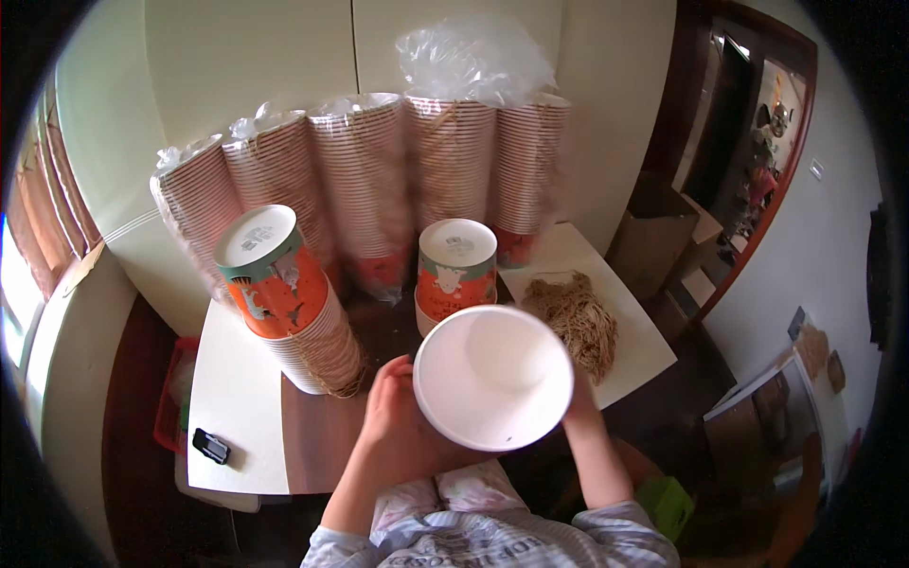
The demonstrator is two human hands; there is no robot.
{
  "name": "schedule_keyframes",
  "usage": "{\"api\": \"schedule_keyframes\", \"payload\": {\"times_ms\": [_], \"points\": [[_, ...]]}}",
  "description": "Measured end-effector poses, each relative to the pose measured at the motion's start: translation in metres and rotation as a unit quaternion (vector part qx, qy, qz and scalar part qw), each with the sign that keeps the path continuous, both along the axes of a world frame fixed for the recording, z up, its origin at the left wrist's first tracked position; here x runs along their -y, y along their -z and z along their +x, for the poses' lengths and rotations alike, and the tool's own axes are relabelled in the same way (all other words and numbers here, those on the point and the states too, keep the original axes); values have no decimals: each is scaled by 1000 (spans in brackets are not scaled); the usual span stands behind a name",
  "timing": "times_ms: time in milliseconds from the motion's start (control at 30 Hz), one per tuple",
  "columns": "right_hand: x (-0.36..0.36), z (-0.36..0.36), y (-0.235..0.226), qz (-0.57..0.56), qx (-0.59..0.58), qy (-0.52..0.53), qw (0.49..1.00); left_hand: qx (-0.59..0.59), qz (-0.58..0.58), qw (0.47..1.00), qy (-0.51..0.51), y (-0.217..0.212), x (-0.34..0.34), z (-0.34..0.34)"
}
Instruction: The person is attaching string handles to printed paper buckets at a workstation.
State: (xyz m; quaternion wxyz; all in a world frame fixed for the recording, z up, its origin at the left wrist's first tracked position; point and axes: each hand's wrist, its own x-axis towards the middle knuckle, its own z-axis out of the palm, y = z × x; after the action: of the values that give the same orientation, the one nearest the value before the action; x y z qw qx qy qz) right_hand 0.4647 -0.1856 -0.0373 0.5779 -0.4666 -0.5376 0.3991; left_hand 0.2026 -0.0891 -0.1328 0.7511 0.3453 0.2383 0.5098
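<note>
Between my two hands is a large white paper bucket, its open mouth (492, 379) tilted up toward me and its inside bare. My left hand (390, 396) presses against its left side, with the fingertips showing at the rim. On the opposite side my right hand (579, 398) grips it, the fingers mostly hidden behind the wall. Just beyond stands an upturned orange and green printed bucket (457, 275) on another one. To the left, a leaning stack of nested buckets (284, 293) is also upside down, with straw-like strands around its lower part. A tangle of tan raffia-like strands (578, 322) lies at the right.
Tall plastic-wrapped stacks of buckets (360, 170) line the table's back, with a clear plastic bag (473, 62) on top. A small black object (210, 446) lies on the white table (237, 379) at left. A cardboard box (653, 232) stands beyond the right edge.
</note>
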Motion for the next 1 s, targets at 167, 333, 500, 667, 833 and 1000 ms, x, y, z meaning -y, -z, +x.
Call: {"api": "schedule_keyframes", "payload": {"times_ms": [167, 333, 500, 667, 833, 1000], "points": [[2, -20, 119, -245, -490, -160, 821, -181, 188, 965, -34, -86, 65, -42], [7, -49, 115, -283, -427, -197, 836, -294, 106, 948, -50, -76, 69, -60], [-8, 6, 112, -104, 278, 74, 952, -318, 94, 940, -80, -66, 70, -62], [-16, 59, 111, -54, 565, 242, 787, -372, 94, 919, -90, -64, 73, -51], [-7, 40, 149, -36, 636, 210, 741, -391, 141, 904, -98, -55, 72, -48], [-1, -25, 136, 2, 632, 117, 766, -387, 101, 911, -104, -55, 80, -56]]}}
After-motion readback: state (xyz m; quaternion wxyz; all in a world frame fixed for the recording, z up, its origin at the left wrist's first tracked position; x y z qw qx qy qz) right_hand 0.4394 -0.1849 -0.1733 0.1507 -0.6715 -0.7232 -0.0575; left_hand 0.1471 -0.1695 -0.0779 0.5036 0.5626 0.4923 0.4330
